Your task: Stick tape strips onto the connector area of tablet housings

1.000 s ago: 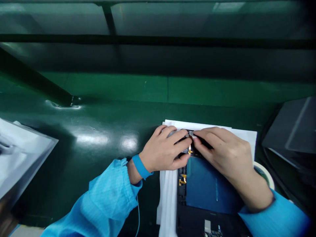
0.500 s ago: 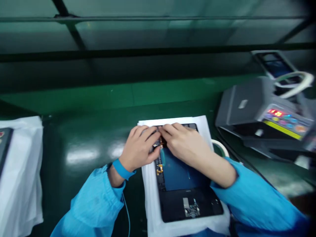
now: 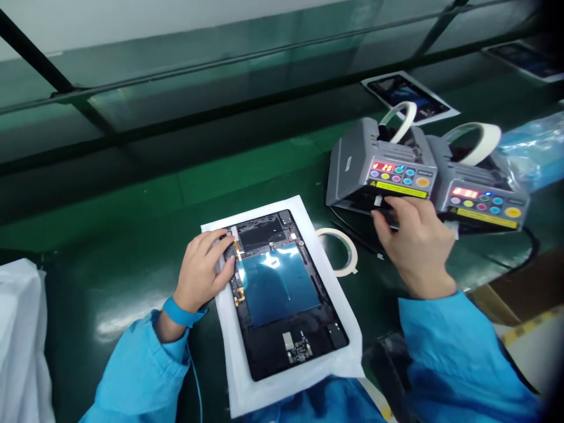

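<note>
Watching left of centre, we saw left hand (image 3: 201, 267), fingers parted, on tablet (image 3: 282, 288). At right, couldn't tell whether right hand (image 3: 419, 247) gripped tape tab (image 3: 378, 201).

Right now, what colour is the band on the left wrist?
Bright blue; the wristband shows clearly in the head view.

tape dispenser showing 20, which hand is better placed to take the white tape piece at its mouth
Probably the right hand: its thumb and index fingertip are spread close by the white tape piece on the tape dispenser. The left hand rests on the opened tablet, farther away.
</note>
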The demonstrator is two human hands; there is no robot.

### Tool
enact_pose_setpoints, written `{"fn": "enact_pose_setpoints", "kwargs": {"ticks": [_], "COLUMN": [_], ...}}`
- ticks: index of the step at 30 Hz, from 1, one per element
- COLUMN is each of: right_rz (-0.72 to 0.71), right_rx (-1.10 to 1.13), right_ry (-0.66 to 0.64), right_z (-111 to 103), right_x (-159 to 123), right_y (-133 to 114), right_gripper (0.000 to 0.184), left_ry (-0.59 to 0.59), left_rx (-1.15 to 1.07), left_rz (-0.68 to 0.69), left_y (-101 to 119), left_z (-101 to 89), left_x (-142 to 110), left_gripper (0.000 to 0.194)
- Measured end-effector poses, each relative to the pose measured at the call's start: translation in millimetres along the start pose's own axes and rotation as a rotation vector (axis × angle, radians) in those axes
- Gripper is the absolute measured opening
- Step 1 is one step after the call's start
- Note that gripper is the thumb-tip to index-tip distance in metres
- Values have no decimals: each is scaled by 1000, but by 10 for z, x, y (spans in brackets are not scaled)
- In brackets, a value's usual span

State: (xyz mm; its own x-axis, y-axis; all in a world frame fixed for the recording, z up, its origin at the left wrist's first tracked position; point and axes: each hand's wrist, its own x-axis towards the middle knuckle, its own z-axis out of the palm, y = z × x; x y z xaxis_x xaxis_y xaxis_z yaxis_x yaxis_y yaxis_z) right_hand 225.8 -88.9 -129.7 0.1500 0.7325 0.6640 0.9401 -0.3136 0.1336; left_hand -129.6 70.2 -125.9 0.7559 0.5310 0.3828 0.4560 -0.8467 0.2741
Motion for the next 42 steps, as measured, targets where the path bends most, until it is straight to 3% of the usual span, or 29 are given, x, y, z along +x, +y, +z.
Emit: {"fn": "enact_pose_setpoints", "kwargs": {"ticks": [4, 8, 10, 13, 16, 20, 26, 36, 42], "right_rz": [-11, -53, -85, -147, -264, -355, -406, -437, -531], "right_rx": [-9, 70, 226, 569, 783, 885, 881, 773, 682], "right_ry": [40, 74, 66, -69, -197, -239, -264, -302, -220], "right_z": [86, -91, -212, -263, -96, 199, 289, 195, 167], "right_x": [67, 84, 97, 172, 271, 276, 147, 232, 227], "right_y": [130, 82, -1, -194, -415, -613, -631, -633, -611], "right_gripper": [14, 5, 5, 10, 10, 17, 27, 29, 28], "left_ry": [-15, -42, -51, -103, -214, -307, -253, -238, -258], "left_rx": [17, 81, 156, 236, 240, 226, 167, -19, -32], "left_rz": [-19, -23, -15, 16, 43, -25, -90, -149, -137], "left_y": [0, 62, 179, 465, 770, 988, 972, 909, 904], "left_z": [-4, -88, -169, -240, -151, 113, 333, 337, 334], "left_x": [0, 26, 98, 303, 551, 764, 783, 792, 770], "left_gripper": [32, 32, 28, 19, 24, 25, 24, 24, 29]}}
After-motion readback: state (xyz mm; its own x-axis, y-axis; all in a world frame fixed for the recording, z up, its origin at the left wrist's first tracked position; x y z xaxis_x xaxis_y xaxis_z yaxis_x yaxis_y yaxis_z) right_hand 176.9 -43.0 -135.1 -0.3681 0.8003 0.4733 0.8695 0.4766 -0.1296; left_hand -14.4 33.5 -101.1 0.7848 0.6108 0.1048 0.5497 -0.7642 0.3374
